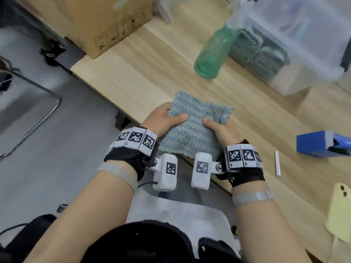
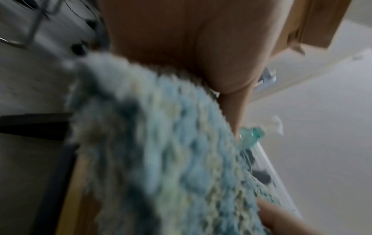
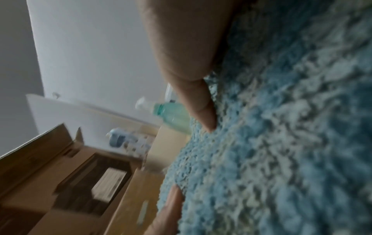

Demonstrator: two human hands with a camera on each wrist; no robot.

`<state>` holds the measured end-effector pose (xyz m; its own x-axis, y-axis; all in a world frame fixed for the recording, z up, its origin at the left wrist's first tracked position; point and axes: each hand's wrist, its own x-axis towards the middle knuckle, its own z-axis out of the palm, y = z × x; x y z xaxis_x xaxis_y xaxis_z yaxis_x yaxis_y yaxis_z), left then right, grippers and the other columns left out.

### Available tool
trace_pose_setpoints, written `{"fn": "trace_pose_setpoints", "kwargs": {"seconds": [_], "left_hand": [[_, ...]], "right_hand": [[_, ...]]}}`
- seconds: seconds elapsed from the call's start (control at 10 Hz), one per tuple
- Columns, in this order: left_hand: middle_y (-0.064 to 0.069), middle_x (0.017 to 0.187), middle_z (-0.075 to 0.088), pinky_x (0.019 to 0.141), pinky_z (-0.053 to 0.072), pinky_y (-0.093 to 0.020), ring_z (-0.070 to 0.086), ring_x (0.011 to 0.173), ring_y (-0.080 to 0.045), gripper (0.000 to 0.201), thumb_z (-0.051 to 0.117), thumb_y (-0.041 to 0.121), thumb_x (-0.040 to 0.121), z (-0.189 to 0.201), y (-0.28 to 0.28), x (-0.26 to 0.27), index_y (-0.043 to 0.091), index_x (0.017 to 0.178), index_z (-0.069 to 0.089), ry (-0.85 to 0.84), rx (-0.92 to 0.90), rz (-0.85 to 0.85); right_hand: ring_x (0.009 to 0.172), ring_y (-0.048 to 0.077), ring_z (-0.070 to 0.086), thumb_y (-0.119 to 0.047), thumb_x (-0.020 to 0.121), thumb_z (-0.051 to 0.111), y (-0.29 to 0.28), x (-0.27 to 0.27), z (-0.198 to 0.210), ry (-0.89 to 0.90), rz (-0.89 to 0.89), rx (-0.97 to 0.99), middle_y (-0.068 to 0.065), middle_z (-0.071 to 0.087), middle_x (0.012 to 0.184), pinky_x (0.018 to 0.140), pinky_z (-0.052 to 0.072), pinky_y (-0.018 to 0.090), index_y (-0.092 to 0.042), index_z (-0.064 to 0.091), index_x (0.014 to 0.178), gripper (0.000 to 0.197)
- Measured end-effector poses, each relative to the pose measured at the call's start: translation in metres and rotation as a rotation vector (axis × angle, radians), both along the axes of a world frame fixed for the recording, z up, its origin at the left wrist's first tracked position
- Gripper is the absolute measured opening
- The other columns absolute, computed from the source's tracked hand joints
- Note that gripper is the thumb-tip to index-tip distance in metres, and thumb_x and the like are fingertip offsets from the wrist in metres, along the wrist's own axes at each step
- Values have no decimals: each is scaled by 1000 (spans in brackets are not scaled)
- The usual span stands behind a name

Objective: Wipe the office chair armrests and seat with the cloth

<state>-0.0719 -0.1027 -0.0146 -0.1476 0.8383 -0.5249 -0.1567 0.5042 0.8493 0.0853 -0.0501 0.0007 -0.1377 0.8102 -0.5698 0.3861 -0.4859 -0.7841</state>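
Observation:
A blue-green knitted cloth [image 1: 193,126] is held flat between both hands, just above the near edge of a light wooden table [image 1: 256,114]. My left hand [image 1: 165,118] grips its left side, thumb laid on top and fingers underneath. My right hand [image 1: 221,130] grips the right side the same way, thumb on top. In the left wrist view the cloth [image 2: 161,159] fills the middle, blurred, under the thumb. In the right wrist view the cloth [image 3: 281,135] covers the right half. A chair with a chrome tube frame [image 1: 38,118] stands at the left on the grey floor.
On the table stand a green spray bottle [image 1: 214,52], a clear plastic bin [image 1: 296,38] holding folded cloths, a cardboard box [image 1: 106,21], a blue box [image 1: 322,143], a white stick [image 1: 277,163] and a yellow phone [image 1: 340,211]. Grey floor lies to the left.

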Motion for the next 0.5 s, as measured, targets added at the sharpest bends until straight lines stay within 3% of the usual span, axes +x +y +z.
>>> {"fn": "trace_pose_setpoints", "kwargs": {"seconds": [0.1, 0.2, 0.3, 0.4, 0.5], "left_hand": [[-1, 90, 63, 58, 54, -20, 62, 77, -13, 29, 61, 18, 83, -14, 27, 18, 10, 109, 52, -9, -57, -187], [-5, 97, 63, 62, 54, -22, 62, 79, -15, 28, 61, 20, 83, -26, 43, 28, 12, 107, 51, 63, -94, -329], [-7, 105, 63, 79, 52, -31, 62, 93, -23, 30, 63, 19, 82, -30, 58, 30, 12, 109, 53, 133, -85, -462], [-7, 106, 64, 83, 49, -34, 61, 97, -25, 30, 68, 20, 76, -32, 68, 31, 17, 103, 55, 206, -59, -574], [-9, 109, 66, 92, 48, -41, 61, 100, -27, 34, 74, 20, 68, -29, 75, 33, 18, 99, 59, 359, -16, -645]], "right_hand": [[77, 19, 64, -15, 81, 65, 5, 27, -14, -90, -109, -12, 5, 68, 90, 74, 48, 32, -8, 63, 100, 20], [91, 28, 64, -22, 78, 68, 4, 42, -25, -181, -218, -25, 11, 68, 101, 81, 50, 38, -7, 61, 104, 30], [94, 24, 60, -22, 79, 68, 3, 52, -28, -240, -334, -10, 10, 64, 105, 77, 43, 31, -5, 57, 108, 35], [107, 27, 57, -21, 79, 67, 1, 60, -30, -297, -385, 19, 12, 61, 115, 82, 40, 29, -7, 53, 114, 41], [102, 21, 50, -17, 79, 67, 3, 66, -19, -363, -419, 36, 7, 52, 108, 85, 37, 26, -8, 42, 128, 55]]}}
